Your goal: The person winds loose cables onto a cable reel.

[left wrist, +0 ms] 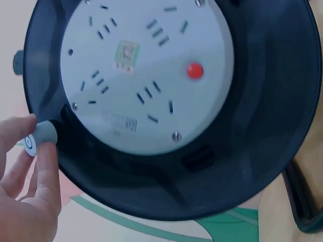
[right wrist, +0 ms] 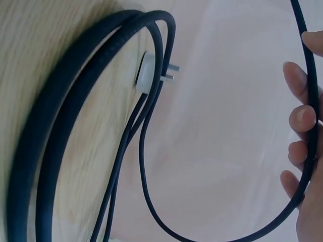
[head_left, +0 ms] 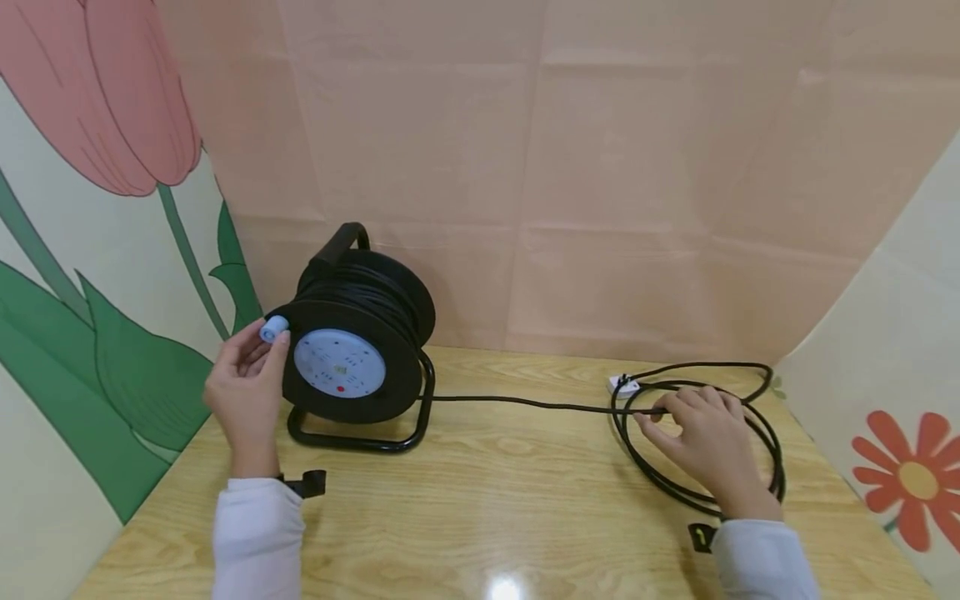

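A black cable reel (head_left: 352,333) stands on its tubular frame at the left of the table, with a pale socket disc (left wrist: 146,75) bearing a red button. My left hand (head_left: 251,375) pinches the light blue crank knob (left wrist: 44,136) at the reel's rim between thumb and fingers. From the reel a black cable (head_left: 517,402) runs right to my right hand (head_left: 708,437). That hand holds the cable with curled fingers, seen at the edge of the right wrist view. Under and around it lies a loose coil of cable (head_left: 776,475). The white plug (right wrist: 149,73) shows its metal pins beside the coil.
The wooden table (head_left: 510,492) meets a pinkish covered wall (head_left: 600,167) at the back. A wall with a painted tulip (head_left: 112,92) rises at the left, close to my left hand. Another wall with a red flower (head_left: 917,479) bounds the right side.
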`<action>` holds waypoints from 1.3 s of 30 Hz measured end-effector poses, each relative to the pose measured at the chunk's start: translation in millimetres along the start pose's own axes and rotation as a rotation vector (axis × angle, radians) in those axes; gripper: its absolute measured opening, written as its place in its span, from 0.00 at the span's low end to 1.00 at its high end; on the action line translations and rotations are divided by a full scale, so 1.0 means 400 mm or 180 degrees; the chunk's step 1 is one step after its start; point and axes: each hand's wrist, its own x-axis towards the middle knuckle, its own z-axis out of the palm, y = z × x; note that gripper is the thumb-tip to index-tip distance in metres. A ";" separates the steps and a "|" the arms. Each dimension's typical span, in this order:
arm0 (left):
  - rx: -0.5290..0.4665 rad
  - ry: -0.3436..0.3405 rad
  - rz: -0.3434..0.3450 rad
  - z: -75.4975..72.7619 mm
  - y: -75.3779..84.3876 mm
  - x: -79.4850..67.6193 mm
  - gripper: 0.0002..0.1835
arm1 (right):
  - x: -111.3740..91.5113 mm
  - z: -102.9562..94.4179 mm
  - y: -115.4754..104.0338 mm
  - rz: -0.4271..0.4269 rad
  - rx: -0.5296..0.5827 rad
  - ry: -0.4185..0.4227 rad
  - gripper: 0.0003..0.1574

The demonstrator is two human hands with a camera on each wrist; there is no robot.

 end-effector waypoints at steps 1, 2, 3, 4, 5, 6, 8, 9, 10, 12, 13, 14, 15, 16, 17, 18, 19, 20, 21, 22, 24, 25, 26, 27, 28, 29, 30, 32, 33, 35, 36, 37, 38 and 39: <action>-0.0029 -0.0012 0.0013 0.003 0.002 -0.002 0.21 | 0.000 0.002 -0.002 -0.0021 -0.0001 0.0022 0.17; -0.0063 -0.0030 0.0040 0.005 0.004 -0.003 0.20 | 0.000 0.005 -0.004 -0.0049 -0.0001 0.0060 0.17; -0.0093 -0.0046 0.0061 0.007 0.006 -0.005 0.20 | 0.000 0.007 -0.006 -0.0067 -0.0007 0.0089 0.17; -0.0118 -0.0056 0.0068 0.009 0.007 -0.006 0.20 | 0.000 0.008 -0.006 -0.0081 -0.0011 0.0118 0.17; -0.0143 -0.0067 0.0077 0.011 0.009 -0.007 0.20 | 0.000 0.010 -0.007 -0.0097 -0.0019 0.0150 0.18; -0.0163 -0.0080 0.0089 0.012 0.010 -0.008 0.20 | 0.001 0.011 -0.007 -0.0109 -0.0025 0.0180 0.18; -0.0162 -0.0100 0.0123 0.013 0.012 -0.011 0.19 | 0.002 0.013 -0.006 -0.0142 -0.0032 0.0247 0.20; -0.0161 -0.0104 0.0137 0.014 0.013 -0.013 0.19 | 0.002 0.015 -0.005 -0.0168 -0.0038 0.0285 0.22; -0.0169 -0.0105 0.0145 0.014 0.015 -0.015 0.19 | 0.004 0.016 -0.004 -0.0202 -0.0042 0.0333 0.23; -0.0157 -0.0118 0.0194 0.016 0.018 -0.018 0.18 | 0.007 0.019 -0.004 -0.0274 -0.0045 0.0438 0.26; -0.0138 -0.0131 0.0237 0.018 0.019 -0.019 0.18 | 0.008 0.020 -0.004 -0.0308 -0.0049 0.0487 0.28; -0.0118 -0.0145 0.0287 0.020 0.020 -0.020 0.18 | 0.008 0.021 -0.005 -0.0337 -0.0054 0.0526 0.29; -0.0078 -0.0158 0.0342 0.022 0.020 -0.021 0.17 | 0.008 0.021 -0.005 -0.0344 -0.0055 0.0538 0.30; -0.0034 -0.0171 0.0394 0.024 0.021 -0.022 0.17 | 0.008 0.020 -0.007 -0.0337 -0.0056 0.0517 0.29; 0.0017 -0.0181 0.0452 0.025 0.022 -0.024 0.16 | 0.008 0.019 -0.010 -0.0324 -0.0059 0.0479 0.28; 0.0052 -0.0196 0.0499 0.027 0.024 -0.025 0.16 | 0.008 0.018 -0.012 -0.0318 -0.0061 0.0446 0.26; 0.0092 -0.0204 0.0533 0.029 0.024 -0.027 0.16 | 0.007 0.018 -0.014 -0.0315 -0.0061 0.0419 0.24; 0.0125 -0.0211 0.0555 0.031 0.027 -0.030 0.15 | 0.007 0.017 -0.016 -0.0307 -0.0061 0.0384 0.21; 0.0146 -0.0218 0.0564 0.033 0.029 -0.032 0.15 | 0.007 0.017 -0.018 -0.0301 -0.0063 0.0352 0.19; 0.0168 -0.0223 0.0576 0.035 0.031 -0.034 0.15 | 0.007 0.017 -0.020 -0.0312 -0.0063 0.0340 0.17; 0.0186 -0.0241 0.0610 0.039 0.031 -0.037 0.15 | 0.008 0.019 -0.022 -0.0359 -0.0070 0.0377 0.17; 0.0210 -0.0253 0.0638 0.042 0.031 -0.039 0.15 | 0.008 0.019 -0.023 -0.0371 -0.0068 0.0383 0.17; 0.0226 -0.0268 0.0672 0.045 0.031 -0.041 0.15 | 0.009 0.019 -0.024 -0.0385 -0.0076 0.0382 0.18; 0.0234 -0.0283 0.0706 0.048 0.029 -0.042 0.15 | 0.009 0.018 -0.025 -0.0403 -0.0082 0.0386 0.19; 0.0257 -0.0292 0.0750 0.051 0.027 -0.044 0.15 | 0.010 0.019 -0.027 -0.0421 -0.0080 0.0393 0.21; 0.0271 -0.0304 0.0787 0.053 0.027 -0.046 0.15 | 0.010 0.019 -0.028 -0.0443 -0.0085 0.0402 0.22; 0.0285 -0.0314 0.0828 0.056 0.026 -0.048 0.15 | 0.011 0.019 -0.030 -0.0455 -0.0080 0.0403 0.24; 0.0320 -0.0329 0.0907 0.060 0.027 -0.052 0.15 | 0.013 0.020 -0.036 -0.0483 -0.0075 0.0402 0.25; 0.0328 -0.0337 0.0944 0.062 0.028 -0.054 0.15 | 0.014 0.020 -0.039 -0.0486 -0.0066 0.0396 0.24; 0.0350 -0.0356 0.1018 0.066 0.030 -0.059 0.15 | 0.017 0.021 -0.045 -0.0501 -0.0043 0.0383 0.23; 0.0353 -0.0368 0.1056 0.069 0.030 -0.061 0.15 | 0.018 0.022 -0.048 -0.0510 -0.0023 0.0376 0.23; 0.0354 -0.0381 0.1090 0.071 0.031 -0.063 0.15 | 0.019 0.023 -0.051 -0.0533 -0.0009 0.0381 0.23; 0.0345 -0.0393 0.1125 0.074 0.032 -0.065 0.15 | 0.019 0.023 -0.054 -0.0557 0.0002 0.0399 0.25; 0.0337 -0.0406 0.1160 0.077 0.032 -0.068 0.15 | 0.020 0.024 -0.056 -0.0587 0.0001 0.0422 0.28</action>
